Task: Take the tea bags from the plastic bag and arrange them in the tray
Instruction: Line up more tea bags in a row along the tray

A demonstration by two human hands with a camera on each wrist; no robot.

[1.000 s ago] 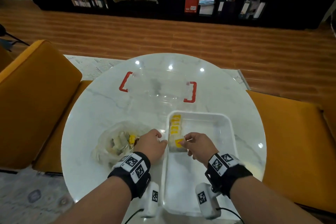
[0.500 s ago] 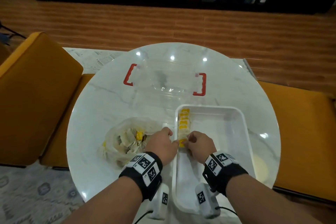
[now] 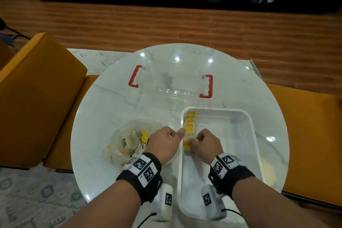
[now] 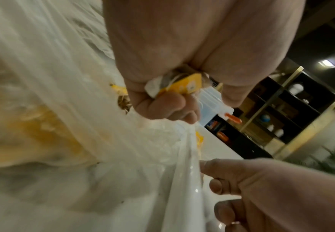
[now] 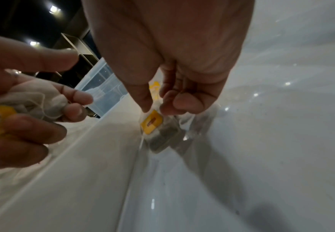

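Your left hand sits low in the middle of the head view, at the left rim of the white tray. Its grip is clenched around a spare tea bag with a yellow tag, and its thumb reaches toward the row inside the tray. Your right hand is just right of it, inside the tray, its fingertips pinching the nearest tea bag, which lies on the tray floor against the left wall. That bag ends a row of tea bags with yellow tags lined up along the tray's left wall, running toward the upper part of the frame. The plastic bag lies on the round marble table just left of your left hand, crumpled and open, with more tea bags and yellow tags inside. A clear lid with red handles rests on the table above the tray, apart from it. Orange chairs flank the table at the left and right edges.
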